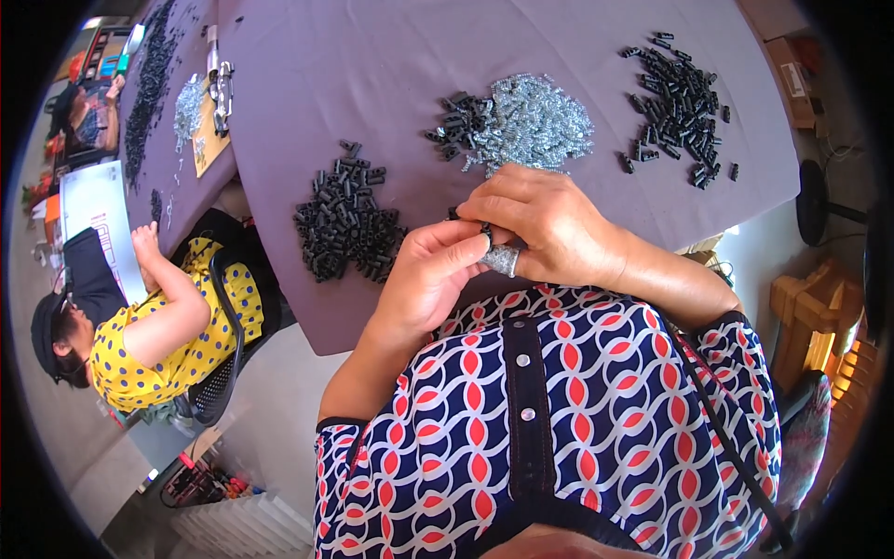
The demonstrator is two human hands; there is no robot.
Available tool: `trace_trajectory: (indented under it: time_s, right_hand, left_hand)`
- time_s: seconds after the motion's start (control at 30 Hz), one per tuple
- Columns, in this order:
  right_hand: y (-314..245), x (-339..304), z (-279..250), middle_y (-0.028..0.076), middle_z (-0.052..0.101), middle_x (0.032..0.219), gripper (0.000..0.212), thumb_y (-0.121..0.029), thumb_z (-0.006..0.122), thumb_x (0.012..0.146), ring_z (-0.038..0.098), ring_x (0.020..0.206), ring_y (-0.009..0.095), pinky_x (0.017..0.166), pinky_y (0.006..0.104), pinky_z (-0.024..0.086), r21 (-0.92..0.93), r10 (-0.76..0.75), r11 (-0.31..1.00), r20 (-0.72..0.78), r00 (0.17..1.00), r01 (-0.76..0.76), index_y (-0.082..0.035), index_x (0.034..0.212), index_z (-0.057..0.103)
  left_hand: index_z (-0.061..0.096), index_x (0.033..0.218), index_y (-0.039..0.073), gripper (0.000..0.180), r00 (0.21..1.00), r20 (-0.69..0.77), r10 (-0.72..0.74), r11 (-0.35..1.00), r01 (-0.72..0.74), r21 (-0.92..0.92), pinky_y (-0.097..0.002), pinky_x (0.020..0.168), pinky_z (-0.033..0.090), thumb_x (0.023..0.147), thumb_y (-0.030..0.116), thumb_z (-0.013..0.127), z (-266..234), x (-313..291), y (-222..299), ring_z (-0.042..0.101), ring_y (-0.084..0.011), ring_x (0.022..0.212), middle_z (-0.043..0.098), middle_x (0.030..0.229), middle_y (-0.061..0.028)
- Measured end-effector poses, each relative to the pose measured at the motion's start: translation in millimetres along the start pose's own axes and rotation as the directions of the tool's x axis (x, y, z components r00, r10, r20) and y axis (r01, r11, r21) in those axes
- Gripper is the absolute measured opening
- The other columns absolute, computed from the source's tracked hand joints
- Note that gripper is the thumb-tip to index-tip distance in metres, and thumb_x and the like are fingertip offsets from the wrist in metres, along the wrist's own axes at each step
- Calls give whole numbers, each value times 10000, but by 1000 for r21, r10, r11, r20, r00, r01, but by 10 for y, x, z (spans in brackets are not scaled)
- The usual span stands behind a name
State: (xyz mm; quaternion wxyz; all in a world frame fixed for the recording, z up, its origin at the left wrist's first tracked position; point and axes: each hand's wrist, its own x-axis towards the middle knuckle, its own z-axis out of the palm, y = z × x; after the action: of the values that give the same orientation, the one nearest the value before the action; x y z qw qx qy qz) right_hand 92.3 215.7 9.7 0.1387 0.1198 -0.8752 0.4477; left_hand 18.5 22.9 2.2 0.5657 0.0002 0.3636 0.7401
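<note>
My left hand (433, 275) and my right hand (549, 224) meet at the table's near edge, fingers pinched together. Between the fingertips is a small black plastic part (485, 229), mostly hidden by them. A grey wrap (501, 261) covers a digit of my right hand. Left of my hands lies a heap of short black tubular parts (345, 224). Just beyond my right hand is a pile of small shiny metal pieces (535, 121) that look like springs, with more black parts (454, 123) against its left side. Farther right, slimmer black parts (680, 112) lie spread out.
A dark cloth covers the table (391, 65). At left, a person in a yellow dotted top (177, 326) sits at another table, which bears black parts (154, 93) and metal pieces (189, 112). Another person (91, 116) is farther off. A cardboard box (796, 84) stands right.
</note>
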Motion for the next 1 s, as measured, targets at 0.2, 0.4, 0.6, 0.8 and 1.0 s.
trace_trajectory:
  time_s: [0.2, 0.4, 0.6, 0.8, 1.0]
  right_hand:
    - [33, -39, 55, 141, 680, 1000, 434, -102, 787, 682, 658, 876, 337, 761, 409, 553, -12, -25, 1000, 33, 999, 26, 9, 1084, 671]
    - [30, -130, -38, 155, 681, 1119, 419, -155, 775, 779, 651, 1042, 355, 908, 430, 528, -120, -14, 993, 39, 999, 19, -4, 1154, 662]
    - [295, -527, -645, 122, 502, 1476, 454, -106, 762, 787, 350, 1440, 397, 1133, 491, 381, -572, 216, 754, -247, 945, -322, -69, 1229, 665]
    - [385, -819, -727, 112, 453, 1516, 604, 7, 736, 709, 262, 1491, 372, 1190, 477, 313, -629, 388, 605, -303, 871, -488, -69, 1299, 629]
    - [380, -739, -667, 101, 504, 1487, 525, -32, 802, 730, 316, 1478, 369, 1149, 477, 380, -613, 186, 708, -316, 930, -350, -106, 1234, 678]
  left_hand:
    - [677, 1111, -65, 205, 1000, -8, 9, 997, -9, -77, -382, 933, 522, 971, 74, 621, -93, 56, -90, 666, -215, 1012, 697, 1093, -134]
    - [691, 1108, -37, 177, 970, -40, 240, 856, -192, 480, -326, 898, 508, 962, 40, 627, 0, 4, 42, 645, -171, 967, 685, 1067, -99]
    - [710, 1044, -2, 167, 685, 93, 722, -13, -121, 993, -327, 858, 502, 883, 40, 716, -274, -71, 443, 640, -231, 930, 669, 1029, -119]
    - [701, 1016, 35, 193, 787, 314, 530, -316, -161, 935, -417, 803, 505, 830, 79, 728, -229, -30, 294, 624, -320, 928, 661, 994, -120]
    - [689, 1060, 50, 252, 808, 368, 460, -397, -183, 899, -419, 785, 495, 815, 89, 733, -228, 56, 183, 613, -304, 929, 650, 986, -101]
